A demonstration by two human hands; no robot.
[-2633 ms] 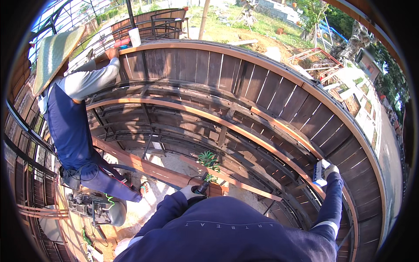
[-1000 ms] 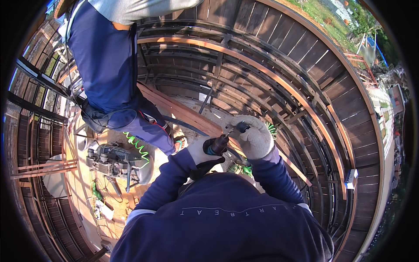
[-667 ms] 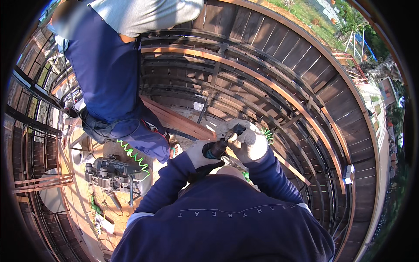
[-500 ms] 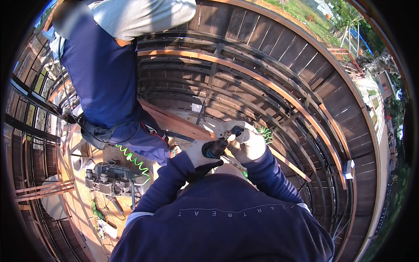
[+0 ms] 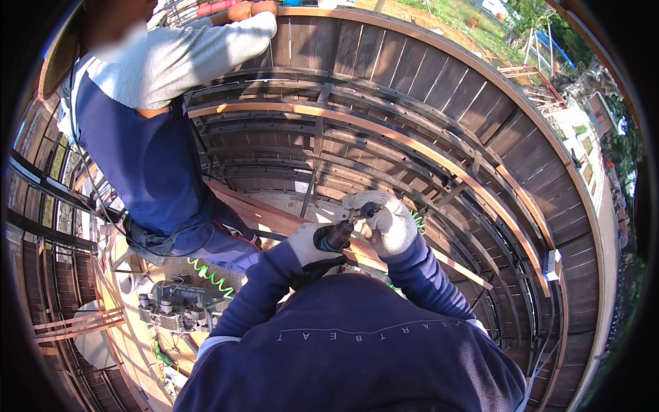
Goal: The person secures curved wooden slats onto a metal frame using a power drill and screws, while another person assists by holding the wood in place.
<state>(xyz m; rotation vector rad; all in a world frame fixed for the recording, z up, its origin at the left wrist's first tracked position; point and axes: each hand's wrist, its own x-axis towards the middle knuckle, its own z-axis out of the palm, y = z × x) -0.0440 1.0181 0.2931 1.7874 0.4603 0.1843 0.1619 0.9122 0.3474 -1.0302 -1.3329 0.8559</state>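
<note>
My left hand, in a pale work glove, grips a power drill with a dark nose and a teal band, held in front of my chest. My right hand, gloved too, is closed at the drill's front end. Its fingers pinch a small dark piece beside the tip. Whether that piece is joined to the drill cannot be made out. The drill's grip is mostly hidden by my left hand and sleeve.
A co-worker stands close on the left, one arm stretched to the rim of the curved wooden wall. Reddish planks lie beyond my hands. A compressor and a green coiled hose are at lower left.
The co-worker has shifted left and lower in view, and the reaching arm's hands now show at the wall's rim. My hands keep hold of the drill and the small piece.
</note>
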